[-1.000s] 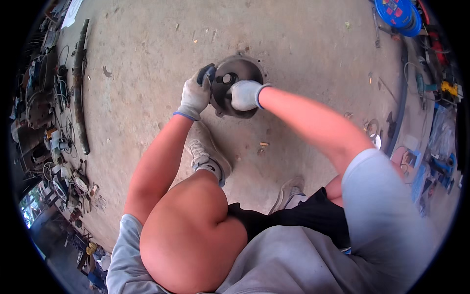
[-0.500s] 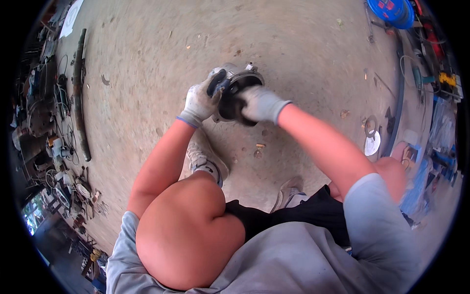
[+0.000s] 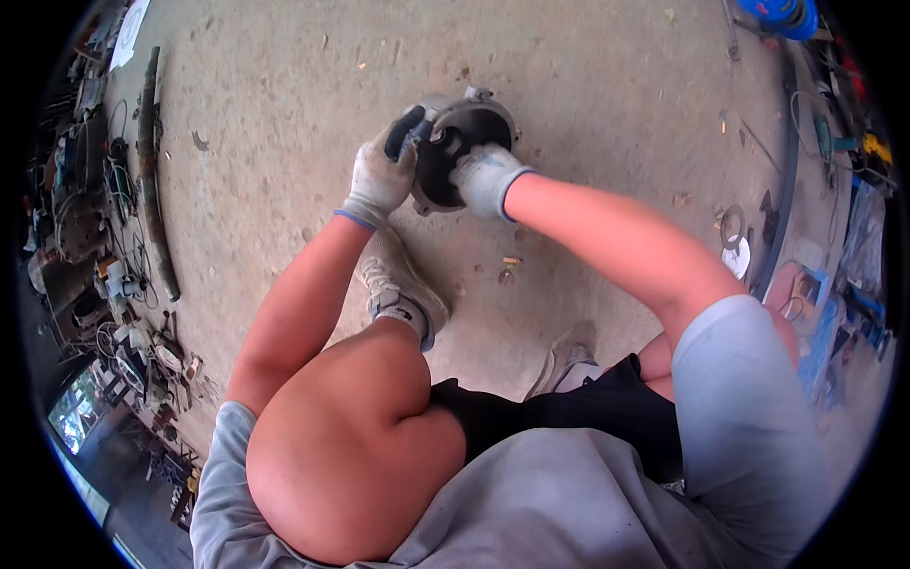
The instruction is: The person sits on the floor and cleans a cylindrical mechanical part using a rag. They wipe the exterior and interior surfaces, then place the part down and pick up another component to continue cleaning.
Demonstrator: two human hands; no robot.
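Note:
A round grey metal housing (image 3: 507, 116) with a flanged rim and small lugs is held up in front of me over the floor. Its wide opening faces partly toward me, and the inside is dark, with a hole near the upper left. My left hand (image 3: 384, 175), in a white glove with dark fingertips, grips the housing's left side, thumb and fingers around the edge. Inside the opening, my gloved right hand (image 3: 488, 178) is curled against the dark inner wall. Its fingertips are hidden, so anything they hold cannot be made out.
A long dark pipe (image 3: 150, 180) lies on the concrete floor at left, beside piled parts and cables. To the right are a flat ring (image 3: 732, 228), a long dark strip (image 3: 787, 171), a teal power tool (image 3: 823, 137) and a blue spool-like object (image 3: 782, 14). My shoes (image 3: 403, 275) flank the work.
The housing has moved slightly up and tilted, so more of its dark inside shows. My right hand has shifted a little up and left within the opening; the left keeps its grip.

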